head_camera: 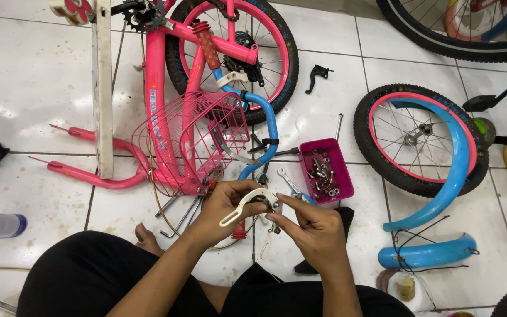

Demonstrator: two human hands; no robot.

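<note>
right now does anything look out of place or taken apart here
Yes. The pink bike lies upside down on the tiles with its front wheel off and flat to the right, blue mudguards loose beside it. Both hands, left and right, hold a white brake caliper. Bolts sit in a pink tray.

The floor (36, 76) is laid with large glossy white tiles with dark grout lines, scuffed and smudged with grime in places. Bright light from overhead glares off the tiles at the left.
</note>
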